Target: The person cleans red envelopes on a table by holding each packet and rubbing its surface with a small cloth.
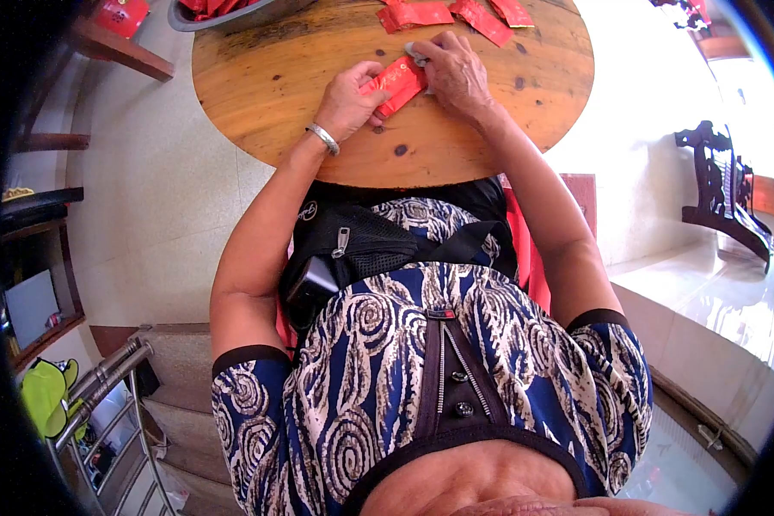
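Note:
A small shiny red packet [400, 86] with gold markings is in front of me over the round wooden table [275, 112]. My left hand [351, 101], with a silver bracelet [324, 139] at its wrist, grips the packet's near left side between thumb and fingers. At the packet's far right end, my right hand [457, 76] has its fingers closed around a crumpled grey-white piece [416, 53]. That piece looks like cloth, but its kind is unclear. Whether the right fingers also hold the packet is hidden.
Several more red packets [483, 21] lie at the table's far side. At the far left, a grey metal basin [232, 19] contains red packets. A dark carved wooden chair [718, 189] stands to the right. Stair steps with a metal railing [103, 378] are at lower left.

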`<state>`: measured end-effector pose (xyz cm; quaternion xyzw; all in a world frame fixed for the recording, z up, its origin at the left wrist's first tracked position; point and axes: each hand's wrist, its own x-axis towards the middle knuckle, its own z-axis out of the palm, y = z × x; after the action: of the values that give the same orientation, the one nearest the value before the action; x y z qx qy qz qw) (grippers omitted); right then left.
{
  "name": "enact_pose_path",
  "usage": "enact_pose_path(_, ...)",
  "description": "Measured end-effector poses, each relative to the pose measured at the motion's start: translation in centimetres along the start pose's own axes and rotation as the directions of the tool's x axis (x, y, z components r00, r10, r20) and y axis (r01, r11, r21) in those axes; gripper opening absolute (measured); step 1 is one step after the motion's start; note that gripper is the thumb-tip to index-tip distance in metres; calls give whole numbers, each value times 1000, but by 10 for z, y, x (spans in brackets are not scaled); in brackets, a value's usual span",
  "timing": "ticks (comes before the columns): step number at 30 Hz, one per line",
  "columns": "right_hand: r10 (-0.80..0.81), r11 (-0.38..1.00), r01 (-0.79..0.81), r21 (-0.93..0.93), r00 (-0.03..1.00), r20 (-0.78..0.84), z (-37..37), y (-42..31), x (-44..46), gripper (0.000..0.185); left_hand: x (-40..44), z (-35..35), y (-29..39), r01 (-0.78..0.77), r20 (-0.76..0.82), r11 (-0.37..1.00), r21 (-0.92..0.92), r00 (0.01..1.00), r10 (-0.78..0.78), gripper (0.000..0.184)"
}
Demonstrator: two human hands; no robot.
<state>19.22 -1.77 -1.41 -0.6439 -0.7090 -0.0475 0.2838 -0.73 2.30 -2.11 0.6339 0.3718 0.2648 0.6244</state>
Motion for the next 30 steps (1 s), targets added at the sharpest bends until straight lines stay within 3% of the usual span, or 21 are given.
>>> enact_pose_path(6, 72, 993, -75, -90, 997, -31, -11, 7, -6, 26, -3, 1, 4, 27, -18, 999, 17, 999, -27, 41)
enact_pose_path(12, 66, 985, -57, 164, 997, -49, -20, 12, -9, 27, -1, 1, 1, 30, -40, 1000, 0, 999, -30, 40)
enact_pose_path(17, -133, 923, 112, 369, 991, 33, -27, -23, -11, 27, -1, 1, -1, 15, -61, 999, -43, 998, -17, 34)
enact_pose_path(25, -220, 934, 182, 306, 971, 94, -24, -35, -17, 32, 0, 0, 2, 34, -36, 998, -44, 999, -36, 34)
enact_pose_path(30, -79, 974, 70, 217, 996, 34, -20, -24, -15, 27, 0, 0, 1, 23, -55, 999, -47, 998, -26, 36)
